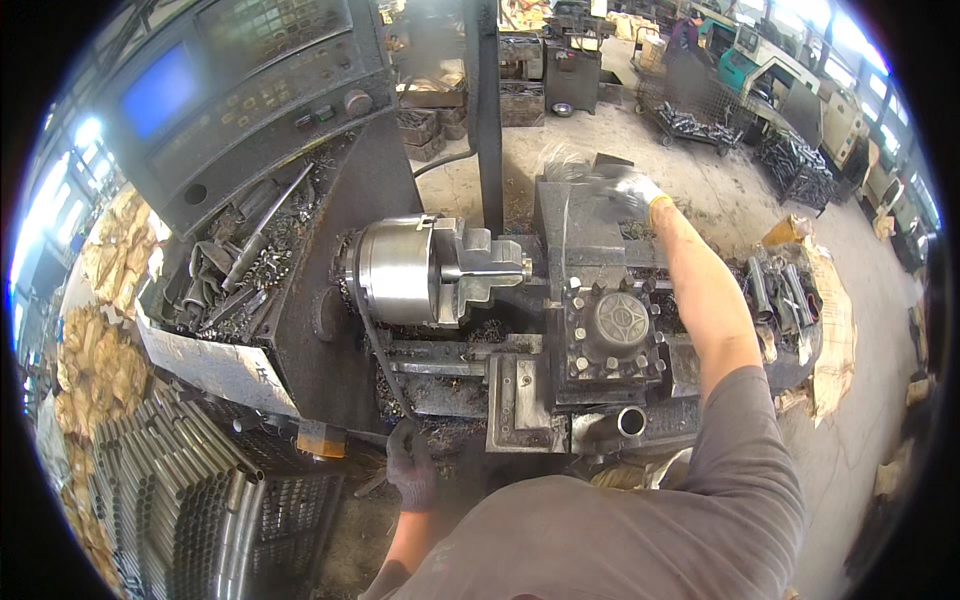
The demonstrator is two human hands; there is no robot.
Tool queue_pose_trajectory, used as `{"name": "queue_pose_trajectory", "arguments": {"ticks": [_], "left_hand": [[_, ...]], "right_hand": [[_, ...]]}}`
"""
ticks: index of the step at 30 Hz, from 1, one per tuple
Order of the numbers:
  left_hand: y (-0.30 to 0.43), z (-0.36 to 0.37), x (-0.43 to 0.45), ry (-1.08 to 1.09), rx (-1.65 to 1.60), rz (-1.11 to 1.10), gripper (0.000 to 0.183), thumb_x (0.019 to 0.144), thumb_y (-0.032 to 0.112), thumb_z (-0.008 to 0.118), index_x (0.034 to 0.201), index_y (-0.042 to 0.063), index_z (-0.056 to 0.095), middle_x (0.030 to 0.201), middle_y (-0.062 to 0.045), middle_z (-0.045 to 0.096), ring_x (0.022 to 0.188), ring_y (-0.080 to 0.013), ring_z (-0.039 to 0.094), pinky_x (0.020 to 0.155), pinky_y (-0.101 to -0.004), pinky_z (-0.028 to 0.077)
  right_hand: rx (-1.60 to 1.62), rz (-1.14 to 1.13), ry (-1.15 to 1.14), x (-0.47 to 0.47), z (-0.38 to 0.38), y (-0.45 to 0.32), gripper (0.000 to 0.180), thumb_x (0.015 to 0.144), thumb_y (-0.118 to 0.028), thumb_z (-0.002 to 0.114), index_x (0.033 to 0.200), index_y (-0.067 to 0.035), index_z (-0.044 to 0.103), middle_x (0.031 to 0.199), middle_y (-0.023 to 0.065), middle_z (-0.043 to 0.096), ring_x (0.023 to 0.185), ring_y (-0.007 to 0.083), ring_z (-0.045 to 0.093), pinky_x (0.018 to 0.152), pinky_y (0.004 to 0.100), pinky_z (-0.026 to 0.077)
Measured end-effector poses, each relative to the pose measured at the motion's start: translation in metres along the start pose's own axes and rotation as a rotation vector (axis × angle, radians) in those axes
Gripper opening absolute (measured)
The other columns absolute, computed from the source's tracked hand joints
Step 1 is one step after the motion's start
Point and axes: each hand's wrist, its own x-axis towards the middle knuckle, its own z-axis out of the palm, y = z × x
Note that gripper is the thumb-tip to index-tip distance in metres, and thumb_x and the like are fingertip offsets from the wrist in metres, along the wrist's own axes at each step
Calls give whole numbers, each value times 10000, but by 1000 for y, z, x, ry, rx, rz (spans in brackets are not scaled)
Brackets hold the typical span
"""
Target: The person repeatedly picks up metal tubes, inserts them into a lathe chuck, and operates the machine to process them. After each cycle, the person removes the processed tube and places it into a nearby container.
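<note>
My left hand (411,465), in a dark knit glove, grips the lower end of a thin dark metal rod (384,367). The rod runs up along the near side of a shiny lathe chuck (397,270) with stepped jaws (487,262). A small workpiece end (527,268) shows at the jaws. My right hand (636,189), in a white glove with a yellow cuff, reaches over the far end of the lathe's cross slide (581,225). Motion blurs it, so its grip is unclear. Pale wispy strands (564,161) show beside it. Nearer stands the bolted tool turret (621,319).
A control panel (247,82) with a lit screen rises at left, above a chip-filled tray (217,360). Stacked metal tubes (172,480) stand lower left. Short tubes and gloves lie on a right-hand surface (784,300). Another person (684,37) is far behind, near a wire cart (694,120).
</note>
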Motion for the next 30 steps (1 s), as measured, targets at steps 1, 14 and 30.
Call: {"name": "queue_pose_trajectory", "arguments": {"ticks": [1,14,30], "left_hand": [[4,1,2,13,87,18,319,958,99,710,1260,0,682,1101,-178,729,975,-303,722,909,-403,588],[163,202,184,-380,633,1098,902,781,395,868,1581,170,515,1582,-185,512,1542,-398,400,1279,-696,206],[151,230,195,-418,630,1054,723,741,422,855,1375,142,650,1477,-204,590,1465,-446,465,1255,-683,289]], "right_hand": [[-441,278,317,2,-10,10,427,886,-335,801,1220,-69,802,1191,166,802,1143,310,776,882,407,641],[-177,-268,-550,56,144,-20,462,678,-341,943,994,-22,835,853,145,798,741,229,733,684,405,588],[-428,-47,-827,22,92,-22,423,864,-361,822,1122,-25,812,982,155,812,908,258,754,834,437,583]]}}
